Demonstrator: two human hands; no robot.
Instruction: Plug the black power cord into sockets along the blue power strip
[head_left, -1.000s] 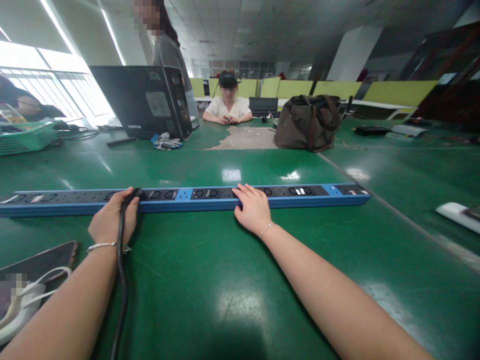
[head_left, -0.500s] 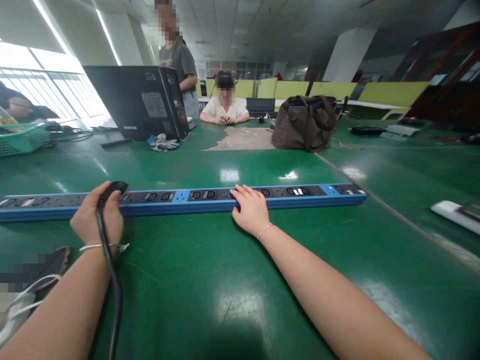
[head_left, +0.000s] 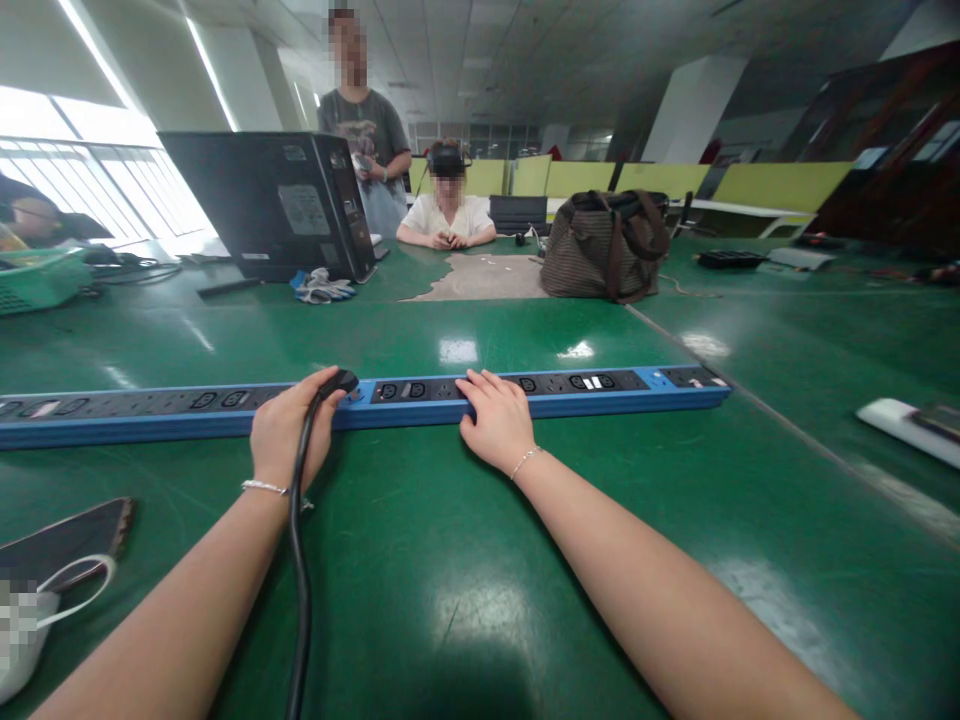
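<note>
A long blue power strip (head_left: 405, 412) with black socket modules and a few blue sockets lies across the green table. My left hand (head_left: 292, 425) pinches a black plug (head_left: 345, 381) over the strip, just beside a blue socket left of the middle. From the plug a thick black cord (head_left: 300, 570) runs down past my wrist and out of view. Whether the plug's pins touch the strip, I cannot tell. My right hand (head_left: 496, 415) grasps the strip right of its middle, with fingers across the top and thumb at the near side.
At lower left lie a phone (head_left: 67, 535) and a white object with a cable loop (head_left: 79, 570). Farther back are a black computer case (head_left: 255, 205), gloves (head_left: 322, 287), a brown bag (head_left: 604, 245) and a green basket (head_left: 41, 280). Two people (head_left: 448, 215) are beyond the table.
My left hand has moved right along the strip with the plug and cord. My right hand has stayed in place. The standing person has turned to face this way.
</note>
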